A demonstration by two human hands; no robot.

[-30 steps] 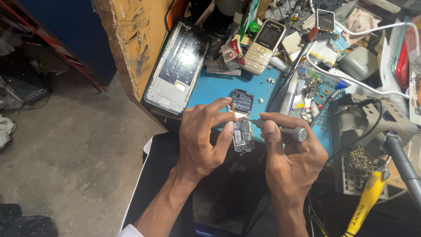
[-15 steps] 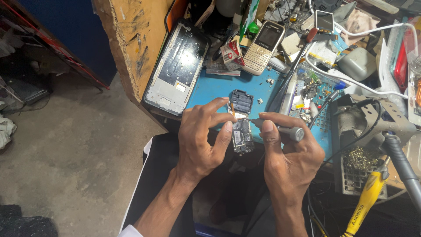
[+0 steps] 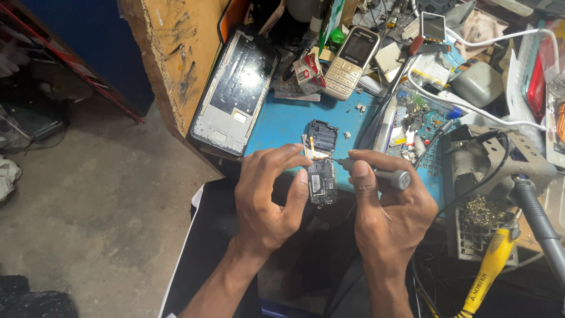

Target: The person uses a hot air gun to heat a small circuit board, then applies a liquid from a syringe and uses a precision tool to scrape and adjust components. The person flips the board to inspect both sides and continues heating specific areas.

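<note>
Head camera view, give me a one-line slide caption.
Left hand steadies a small dark phone circuit board while right hand applies a grey-handled screwdriver.

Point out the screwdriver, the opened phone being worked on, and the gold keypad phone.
screwdriver [image 3: 376, 171]: head view, on its grey handle.
opened phone [image 3: 321, 182]: head view, on its exposed circuit board.
gold keypad phone [image 3: 351, 62]: head view, on its keypad below the screen.

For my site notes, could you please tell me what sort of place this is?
Most likely a small phone repair bench. The hands work on an opened phone with a small screwdriver over a blue mat; a keypad phone, a phone frame and a yellow soldering iron lie around.
</note>
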